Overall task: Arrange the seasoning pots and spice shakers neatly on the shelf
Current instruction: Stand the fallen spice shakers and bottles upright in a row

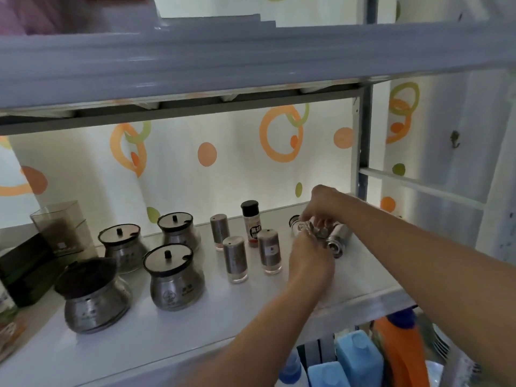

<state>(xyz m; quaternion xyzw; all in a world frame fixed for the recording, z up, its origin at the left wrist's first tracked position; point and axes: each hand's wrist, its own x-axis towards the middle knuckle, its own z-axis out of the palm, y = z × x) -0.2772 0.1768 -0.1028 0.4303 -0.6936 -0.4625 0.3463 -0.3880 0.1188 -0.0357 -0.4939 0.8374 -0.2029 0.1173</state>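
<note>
**Items.** Four pots, lidded, grouped on the left of the shelf. Three upright shakers stand mid-shelf, with one black-capped bottle among them. Lying shakers are toppled at the right end, one with its end facing the camera.

**Hands.** The right hand reaches in from the right, its fingers curled down and pinching the lying shakers. The left hand is just below, with its back to the camera. It touches the same cluster, but its fingers are blurred and its grip cannot be told.

**Step, judged.** Stand the fallen shakers upright.
- Take them one at a time, held round the body rather than the cap.
- Set each base flat in line with the standing three.
- Keep the elbows clear of the neighbours, since round steel is likely to roll if let go sideways.

**Surface and room.**
- The shelf is smooth, pale and glossy, on a grey metal post.
- An upper shelf hangs close overhead.
- Behind is a wall covering with orange and green rings.
- At the left end are a clear box and a dark box.
- Below are blue jugs and an orange jug.
</note>
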